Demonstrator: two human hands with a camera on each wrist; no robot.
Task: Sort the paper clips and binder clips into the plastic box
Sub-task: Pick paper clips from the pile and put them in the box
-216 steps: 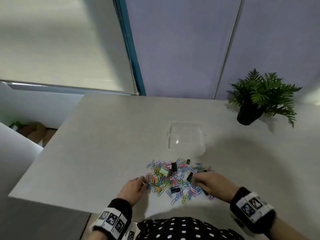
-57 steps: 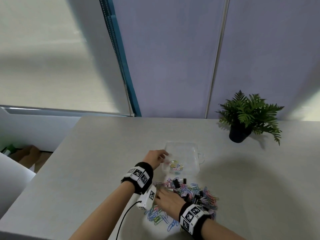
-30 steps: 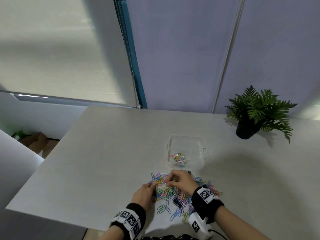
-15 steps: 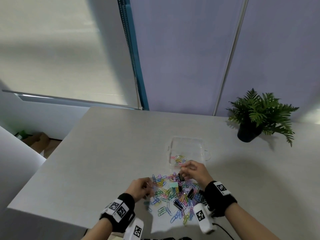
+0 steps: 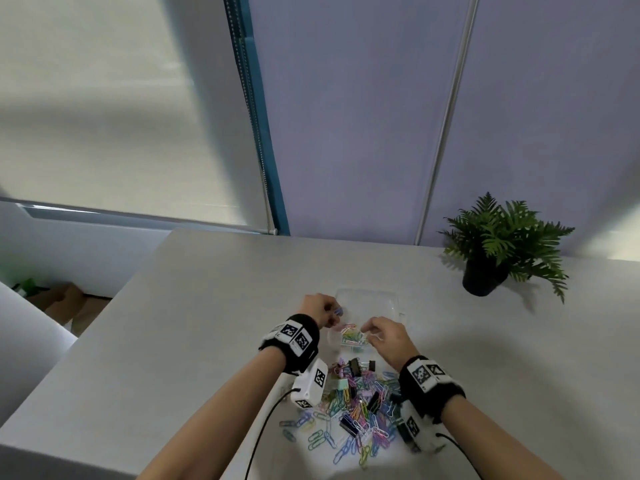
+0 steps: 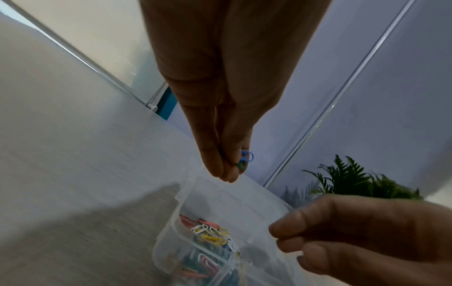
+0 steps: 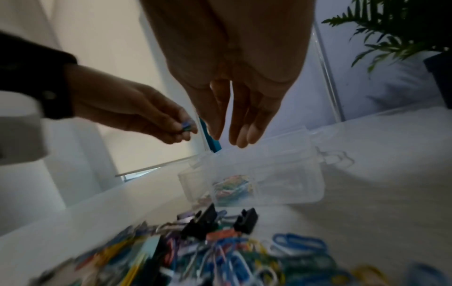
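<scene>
A clear plastic box (image 5: 381,296) stands open on the table beyond a heap of coloured paper clips (image 5: 356,408) mixed with black binder clips (image 7: 205,222). Several paper clips (image 6: 210,232) lie in the box's near left compartment. My left hand (image 5: 320,311) hovers at the box's left rim and pinches a few blue and green paper clips (image 6: 246,160) between thumb and fingertips. My right hand (image 7: 229,135) hangs just above the box's front part. Its fingers are straight and spread, with nothing between them.
A potted fern (image 5: 498,247) stands at the back right of the table (image 5: 207,306). The table's left edge drops off to the floor, where a cardboard box (image 5: 69,303) sits. Wrist-camera cables trail off the near edge.
My left hand has lifted from the heap to the box's left rim with paper clips in its pinch. My right hand has moved over the box and its fingers have spread.
</scene>
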